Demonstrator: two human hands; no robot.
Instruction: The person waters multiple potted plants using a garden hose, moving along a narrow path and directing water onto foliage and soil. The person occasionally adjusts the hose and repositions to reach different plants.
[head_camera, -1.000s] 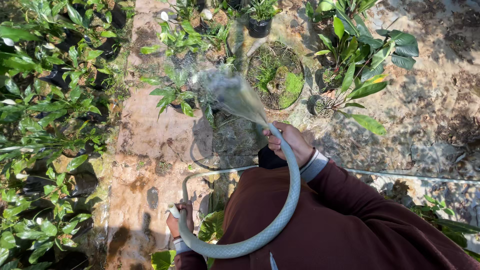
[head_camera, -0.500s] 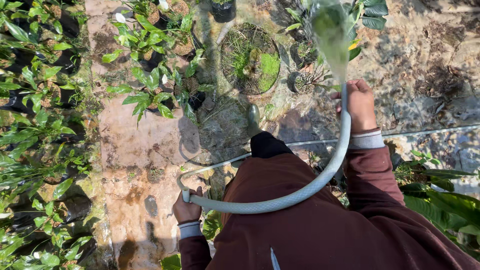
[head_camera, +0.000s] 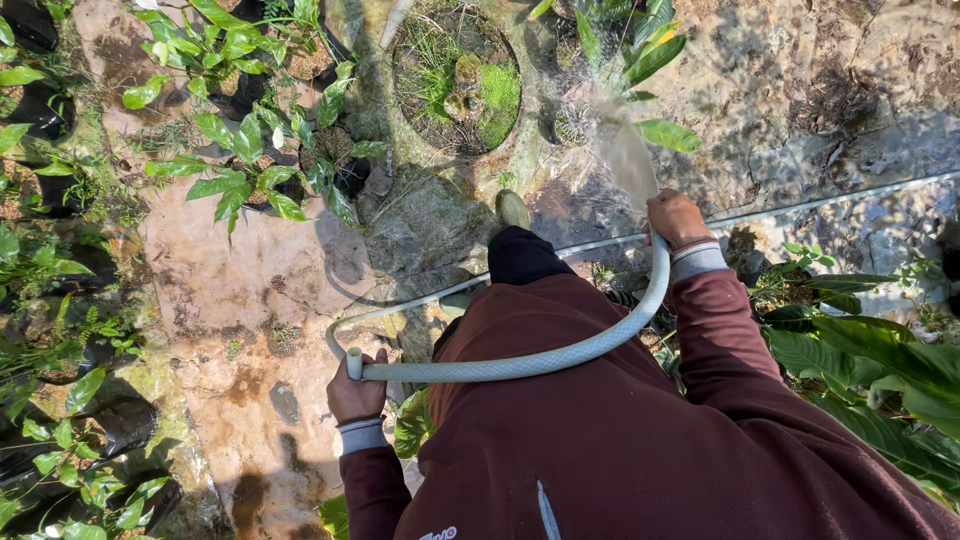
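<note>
A pale grey-green hose (head_camera: 560, 358) curves across my front. My right hand (head_camera: 676, 217) grips it near the nozzle end, and a fan of water (head_camera: 622, 145) sprays forward onto leafy plants (head_camera: 640, 55) at the top right. My left hand (head_camera: 356, 392) holds the hose lower down at the left, by my waist. I wear a maroon top with grey cuffs. My shoe tip (head_camera: 513, 209) shows on the wet stone ground.
A round pot (head_camera: 455, 80) with moss and grass stands ahead. Small green plants in black bags (head_camera: 250, 150) line the left side. Broad-leaved plants (head_camera: 880, 370) crowd the right. A thin white pipe (head_camera: 800, 205) runs across the wet stone path (head_camera: 240, 290).
My right hand has swung the hose end further right, and the spray has moved from the round pot to the leafy plants at the top right. The view has shifted right too.
</note>
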